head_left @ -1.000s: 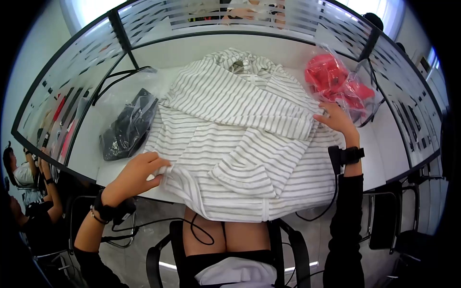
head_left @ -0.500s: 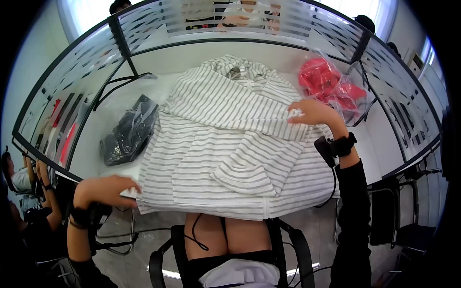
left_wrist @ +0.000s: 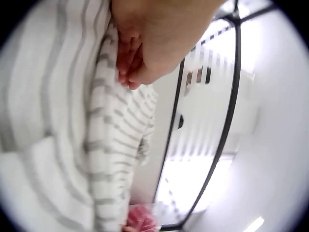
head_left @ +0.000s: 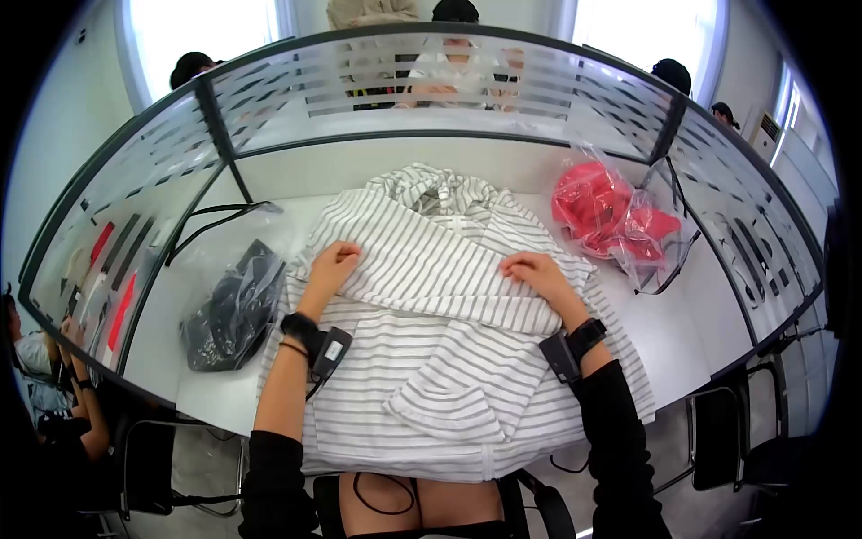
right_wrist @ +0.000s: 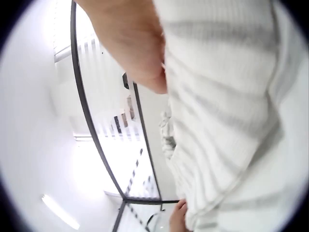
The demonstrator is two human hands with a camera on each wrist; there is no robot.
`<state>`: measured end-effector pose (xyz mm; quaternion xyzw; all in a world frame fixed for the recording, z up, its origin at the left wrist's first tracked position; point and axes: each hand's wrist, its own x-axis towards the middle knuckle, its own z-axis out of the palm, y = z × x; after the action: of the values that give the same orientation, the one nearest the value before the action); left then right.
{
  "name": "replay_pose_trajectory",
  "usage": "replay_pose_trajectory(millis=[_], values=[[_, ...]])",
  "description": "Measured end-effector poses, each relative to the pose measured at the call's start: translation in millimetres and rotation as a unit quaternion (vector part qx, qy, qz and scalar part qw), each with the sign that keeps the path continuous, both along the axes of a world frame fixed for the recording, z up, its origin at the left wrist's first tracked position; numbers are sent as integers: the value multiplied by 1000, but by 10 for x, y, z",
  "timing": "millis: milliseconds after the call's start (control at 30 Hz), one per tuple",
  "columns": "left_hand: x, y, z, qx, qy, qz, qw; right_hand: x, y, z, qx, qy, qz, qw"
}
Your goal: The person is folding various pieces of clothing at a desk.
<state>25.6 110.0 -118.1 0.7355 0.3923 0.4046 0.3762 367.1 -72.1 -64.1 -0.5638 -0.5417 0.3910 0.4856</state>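
A white shirt [head_left: 386,359] with grey stripes lies spread on the white desk [head_left: 669,350], collar toward the back and sleeves folded across its body. My left hand [head_left: 334,266] is over the upper left of the folded sleeve [head_left: 431,269], with its fingers loosely bent. In the left wrist view its fingertips [left_wrist: 130,79] sit close together right at the cloth. On the other side, my right hand [head_left: 537,272] rests at the sleeve's upper right, fingers slightly bent and pointing inward. The right wrist view shows its thumb side against the striped cloth, with the other fingers hidden.
Left of the shirt lies a dark item [head_left: 235,314] in a clear plastic bag. A red item [head_left: 593,207] in another clear bag lies at the back right. Dark-framed glass partitions [head_left: 440,135] enclose the desk, with people beyond. Chair and legs are below the front edge.
My left hand has left the shirt's lower left corner and moved up and inward onto the sleeve. My right hand has moved inward from the right edge. The head view has tilted up.
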Motion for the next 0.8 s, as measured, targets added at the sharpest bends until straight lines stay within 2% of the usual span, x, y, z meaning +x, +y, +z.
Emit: replay_pose_trajectory(millis=[67, 100, 133, 233, 367, 467, 500, 567, 633, 700, 800], values=[[-119, -18, 37, -127, -159, -58, 977, -12, -83, 19, -38, 120, -2, 992], [-134, -44, 112, -170, -197, -63, 964, -10, -52, 7, -29, 71, 8, 997], [-136, -71, 123, -165, -174, -65, 969, -12, -49, -23, -23, 23, 21, 999], [-136, -143, 186, -137, -141, -85, 977, -33, -52, -16, -32, -5, 26, 999], [-105, -126, 114, -114, -136, -111, 978, -95, -146, 148, -35, 27, 21, 999], [-73, -128, 79, -78, -125, -111, 983, -55, 0, 384, -32, -202, 8, 979], [-71, -121, 77, -92, -143, -108, 980, -49, 104, 487, 11, -287, 50, 956], [-101, -144, 112, -120, -169, -116, 971, -248, 315, 840, -40, -342, 95, 934], [-92, -158, 123, -129, -188, -123, 966, -376, 628, 990, 50, -453, 162, 875], [-100, -143, 128, -119, -191, -128, 966, -455, 977, 951, 89, -532, 164, 826], [-79, -123, 76, -106, -187, -111, 970, -561, 1396, 727, 50, -566, 134, 812]])
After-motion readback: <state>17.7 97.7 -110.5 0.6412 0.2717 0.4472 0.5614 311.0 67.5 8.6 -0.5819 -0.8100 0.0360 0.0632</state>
